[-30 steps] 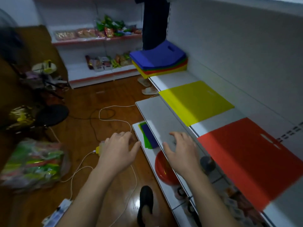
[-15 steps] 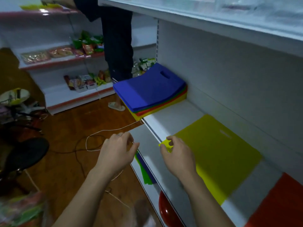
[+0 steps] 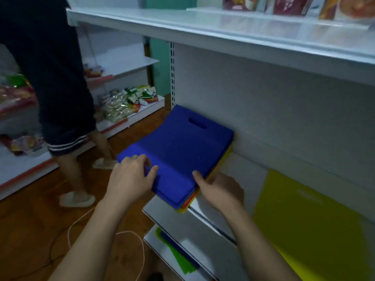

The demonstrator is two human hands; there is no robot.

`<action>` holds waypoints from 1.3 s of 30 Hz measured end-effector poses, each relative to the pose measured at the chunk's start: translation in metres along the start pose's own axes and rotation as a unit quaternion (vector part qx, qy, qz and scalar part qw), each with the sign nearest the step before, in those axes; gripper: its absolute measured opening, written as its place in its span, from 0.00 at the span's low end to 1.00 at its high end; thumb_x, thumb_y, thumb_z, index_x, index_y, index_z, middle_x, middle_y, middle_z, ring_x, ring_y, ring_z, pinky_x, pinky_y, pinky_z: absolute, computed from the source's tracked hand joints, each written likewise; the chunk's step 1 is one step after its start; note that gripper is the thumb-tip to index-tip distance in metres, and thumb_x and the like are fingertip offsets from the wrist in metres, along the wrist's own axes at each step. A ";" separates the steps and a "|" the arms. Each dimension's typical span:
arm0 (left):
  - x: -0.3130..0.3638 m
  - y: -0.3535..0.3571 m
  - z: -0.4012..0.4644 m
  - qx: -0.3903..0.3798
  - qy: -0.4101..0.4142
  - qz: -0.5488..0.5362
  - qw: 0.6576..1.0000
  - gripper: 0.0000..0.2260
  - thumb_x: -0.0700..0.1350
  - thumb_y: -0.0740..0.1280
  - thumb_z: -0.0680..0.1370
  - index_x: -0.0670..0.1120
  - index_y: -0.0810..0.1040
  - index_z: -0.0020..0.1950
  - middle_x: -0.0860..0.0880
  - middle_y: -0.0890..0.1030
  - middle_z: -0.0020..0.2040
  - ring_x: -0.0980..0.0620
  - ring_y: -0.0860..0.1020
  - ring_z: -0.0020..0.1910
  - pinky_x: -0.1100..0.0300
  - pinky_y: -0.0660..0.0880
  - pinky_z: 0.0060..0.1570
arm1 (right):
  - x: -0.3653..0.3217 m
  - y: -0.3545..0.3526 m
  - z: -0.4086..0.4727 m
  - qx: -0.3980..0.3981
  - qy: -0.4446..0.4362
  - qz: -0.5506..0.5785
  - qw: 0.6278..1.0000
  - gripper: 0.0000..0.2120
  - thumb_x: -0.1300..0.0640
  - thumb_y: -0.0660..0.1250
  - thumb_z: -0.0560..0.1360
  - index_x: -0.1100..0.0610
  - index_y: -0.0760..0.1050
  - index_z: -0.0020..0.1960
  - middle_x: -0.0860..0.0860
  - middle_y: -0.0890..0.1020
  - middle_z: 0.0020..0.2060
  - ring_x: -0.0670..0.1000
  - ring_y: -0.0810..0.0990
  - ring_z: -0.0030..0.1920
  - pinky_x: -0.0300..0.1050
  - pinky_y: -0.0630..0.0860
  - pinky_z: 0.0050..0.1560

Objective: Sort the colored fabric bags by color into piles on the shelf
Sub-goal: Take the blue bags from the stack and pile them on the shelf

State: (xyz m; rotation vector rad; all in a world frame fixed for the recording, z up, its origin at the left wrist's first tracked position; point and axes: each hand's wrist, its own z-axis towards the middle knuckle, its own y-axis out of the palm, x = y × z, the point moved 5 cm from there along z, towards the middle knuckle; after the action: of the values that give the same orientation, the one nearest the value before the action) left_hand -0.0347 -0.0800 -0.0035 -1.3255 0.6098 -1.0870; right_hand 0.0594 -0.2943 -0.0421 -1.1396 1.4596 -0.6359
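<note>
A matt, felt-like cloth finish is being shown by the top blue fabric bag with the cut-out handle [image 3: 178, 151]; thin red, green and yellow cloth edges [image 3: 189, 201] are being seen beneath it. The flat yellow fabric bag [image 3: 304, 224] is being shown equally matt and smooth. The white painted metal shelf [image 3: 205, 224] is being seen as smooth with a dull sheen. A glossy, reflective finish is being shown by the brown wooden floor [image 3: 40, 226]. The shiny plastic snack packets [image 3: 121, 106] are being seen glinting on the far shelf.
</note>
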 end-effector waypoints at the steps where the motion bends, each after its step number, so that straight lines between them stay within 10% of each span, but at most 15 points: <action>1: -0.007 0.002 0.013 -0.014 0.011 0.002 1.000 0.13 0.60 0.60 0.78 0.51 0.73 0.47 0.50 0.77 0.42 0.48 0.76 0.46 0.52 0.74 0.45 | -0.007 0.003 0.006 -0.010 0.016 -0.010 1.000 0.38 0.23 0.49 0.69 0.54 0.79 0.49 0.53 0.82 0.49 0.56 0.80 0.51 0.45 0.71 0.45; 12: -0.038 0.027 0.109 -0.133 0.082 0.094 0.983 0.22 0.64 0.58 0.78 0.46 0.72 0.57 0.47 0.77 0.53 0.47 0.75 0.54 0.52 0.71 0.53 | 0.009 0.016 0.025 0.074 0.121 0.128 0.982 0.16 0.40 0.60 0.77 0.49 0.71 0.38 0.48 0.79 0.38 0.51 0.76 0.38 0.44 0.69 0.35; 27: -0.007 0.069 0.155 -0.335 0.126 0.025 0.934 0.19 0.59 0.57 0.81 0.45 0.76 0.50 0.48 0.77 0.44 0.52 0.76 0.42 0.58 0.71 0.39 | 0.019 0.021 0.016 0.163 0.150 0.097 0.970 0.20 0.40 0.54 0.80 0.52 0.74 0.41 0.47 0.78 0.34 0.48 0.76 0.34 0.44 0.69 0.30; 39: 0.045 0.039 0.083 -0.076 0.278 -0.084 0.954 0.17 0.50 0.61 0.80 0.44 0.75 0.35 0.47 0.73 0.29 0.45 0.72 0.30 0.57 0.62 0.32 | 0.065 -0.025 -0.063 0.344 0.113 -0.086 0.928 0.21 0.48 0.57 0.79 0.58 0.70 0.32 0.54 0.74 0.24 0.58 0.72 0.23 0.40 0.56 0.26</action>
State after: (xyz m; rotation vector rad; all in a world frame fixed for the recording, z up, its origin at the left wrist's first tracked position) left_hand 0.0664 -0.0865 -0.0143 -1.2145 1.0250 -1.6015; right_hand 0.0128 -0.3752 -0.0338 -0.6499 1.1709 -1.3151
